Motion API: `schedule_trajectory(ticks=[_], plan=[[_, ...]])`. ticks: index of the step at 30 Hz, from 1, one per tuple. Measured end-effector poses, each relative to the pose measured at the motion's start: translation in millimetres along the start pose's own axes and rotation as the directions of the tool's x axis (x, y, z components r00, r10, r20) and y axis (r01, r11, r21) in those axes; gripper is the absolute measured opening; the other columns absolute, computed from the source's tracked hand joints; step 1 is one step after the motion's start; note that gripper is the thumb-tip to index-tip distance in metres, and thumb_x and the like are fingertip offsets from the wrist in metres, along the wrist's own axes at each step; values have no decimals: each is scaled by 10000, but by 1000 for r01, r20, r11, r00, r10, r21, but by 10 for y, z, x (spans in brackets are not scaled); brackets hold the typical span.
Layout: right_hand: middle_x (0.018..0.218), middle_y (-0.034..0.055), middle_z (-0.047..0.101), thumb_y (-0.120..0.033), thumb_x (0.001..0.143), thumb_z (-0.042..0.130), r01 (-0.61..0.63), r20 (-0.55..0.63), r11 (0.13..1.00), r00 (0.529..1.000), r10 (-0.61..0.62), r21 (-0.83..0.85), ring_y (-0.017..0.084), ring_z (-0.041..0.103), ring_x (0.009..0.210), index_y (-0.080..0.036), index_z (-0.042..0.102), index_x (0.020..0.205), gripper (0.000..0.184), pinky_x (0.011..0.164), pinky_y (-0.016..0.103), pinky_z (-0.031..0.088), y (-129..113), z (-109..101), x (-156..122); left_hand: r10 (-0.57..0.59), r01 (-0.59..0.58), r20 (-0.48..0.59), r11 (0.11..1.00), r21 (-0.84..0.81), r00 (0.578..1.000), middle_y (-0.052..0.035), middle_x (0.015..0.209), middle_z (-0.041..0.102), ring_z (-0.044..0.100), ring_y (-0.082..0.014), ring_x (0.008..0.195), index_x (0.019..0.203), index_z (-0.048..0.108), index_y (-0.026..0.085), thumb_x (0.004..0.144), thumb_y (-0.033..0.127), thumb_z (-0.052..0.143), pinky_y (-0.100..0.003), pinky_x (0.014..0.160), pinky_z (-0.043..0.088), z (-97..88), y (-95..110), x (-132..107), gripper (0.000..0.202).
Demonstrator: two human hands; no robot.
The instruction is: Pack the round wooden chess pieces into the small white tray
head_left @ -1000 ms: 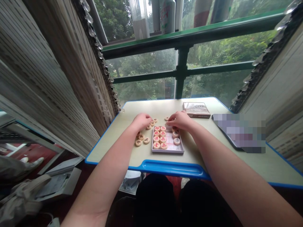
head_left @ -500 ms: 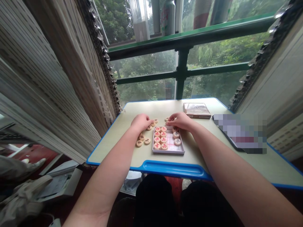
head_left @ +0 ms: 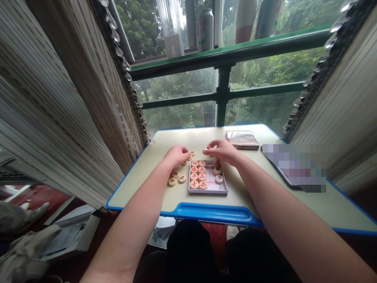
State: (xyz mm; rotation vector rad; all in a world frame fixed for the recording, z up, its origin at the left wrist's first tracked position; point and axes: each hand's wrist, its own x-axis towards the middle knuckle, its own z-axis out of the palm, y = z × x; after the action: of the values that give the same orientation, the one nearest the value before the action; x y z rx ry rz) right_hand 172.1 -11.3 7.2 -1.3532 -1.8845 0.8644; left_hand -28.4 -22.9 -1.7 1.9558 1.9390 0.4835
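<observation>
A shallow white box [head_left: 208, 189] lies on the blue-rimmed desk [head_left: 212, 211], with several round wooden chess pieces [head_left: 198, 176] in its left side and three more [head_left: 218, 173] along its right side. My left hand [head_left: 176, 154] rests curled over loose pieces [head_left: 176, 177] just left of the box; what it holds is hidden. My right hand [head_left: 223, 151] hovers over the box's far edge, fingers pinched together on what looks like a piece.
A closed flat box [head_left: 242, 138] lies at the desk's far right, and a blurred dark flat object [head_left: 294, 167] to the right. Bamboo blinds hang on both sides. A can [head_left: 205, 29] stands on the window ledge.
The view has tilted slightly. Both hands stay in nearly the same places; my right hand has lifted a little off the box's far edge.
</observation>
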Motion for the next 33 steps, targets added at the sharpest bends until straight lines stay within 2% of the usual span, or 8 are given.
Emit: schedule_trajectory(ticks=[5, 9, 13, 16, 20, 26, 29, 33], plan=[[782, 35, 590, -407, 563, 712, 123, 8, 989, 992, -122, -78, 157, 528, 730, -171, 647, 661, 264, 633, 258, 405, -102, -32, -75, 21, -22, 58, 1000, 17, 998, -42, 728, 699, 618, -155, 638, 870, 694, 180, 697, 348, 582, -238, 599, 445, -2, 19, -17, 266], [662, 5, 555, -388, 585, 703, 57, 39, 997, 998, -55, -52, 131, 495, 626, -173, 616, 680, 251, 549, 241, 381, -104, -27, -107, 31, -33, 49, 998, 50, 998, -41, 724, 700, 624, -164, 654, 863, 690, 192, 710, 376, 564, -246, 604, 440, 3, 10, -12, 270], [641, -16, 555, -310, 624, 675, 66, 42, 989, 996, -73, 135, 105, 490, 587, -178, 558, 716, 199, 521, 218, 381, -79, -30, -114, 39, -42, 30, 994, 101, 999, -49, 774, 705, 632, -177, 700, 923, 661, 189, 716, 396, 559, -251, 626, 442, 12, 3, 5, 310], [636, -19, 563, -268, 668, 634, 48, 93, 971, 993, -71, 235, 100, 502, 573, -188, 591, 810, 168, 487, 202, 370, -92, -51, -119, 34, -34, -2, 990, 139, 999, -56, 845, 705, 631, -189, 754, 995, 622, 188, 727, 424, 552, -258, 646, 446, 19, 9, 10, 364], [649, 13, 596, -208, 702, 596, -41, 133, 960, 991, 4, 276, 104, 538, 586, -169, 651, 829, 144, 511, 206, 410, -135, -86, -123, 26, -22, -22, 985, 170, 999, -70, 904, 693, 622, -202, 815, 1025, 598, 184, 748, 455, 531, -258, 651, 436, 22, 23, -1, 393], [687, 17, 620, -94, 640, 617, -118, 136, 929, 988, 74, 350, 109, 576, 597, -151, 641, 900, 267, 534, 215, 433, -159, -106, -123, 60, -54, -32, 985, 163, 998, -82, 952, 676, 619, -196, 817, 1107, 543, 179, 770, 445, 518, -260, 651, 430, 23, 38, -22, 430], [750, 27, 638, -67, 614, 623, -71, 108, 945, 993, 39, 318, 112, 586, 634, -145, 634, 922, 318, 581, 228, 457, -223, -117, -175, 96, -91, -26, 985, 150, 995, -68, 898, 684, 617, -190, 816, 1147, 522, 181, 783, 448, 509, -260, 678, 431, 27, 38, -35, 451], [755, 32, 640, -136, 636, 633, 95, 92, 984, 990, -110, 151, 126, 581, 679, -146, 640, 887, 251, 624, 248, 465, -372, -191, -399, 127, -124, -10, 979, 163, 992, -76, 929, 680, 615, -194, 812, 1135, 542, 185, 790, 475, 491, -265, 679, 432, 25, 36, -50, 453]])
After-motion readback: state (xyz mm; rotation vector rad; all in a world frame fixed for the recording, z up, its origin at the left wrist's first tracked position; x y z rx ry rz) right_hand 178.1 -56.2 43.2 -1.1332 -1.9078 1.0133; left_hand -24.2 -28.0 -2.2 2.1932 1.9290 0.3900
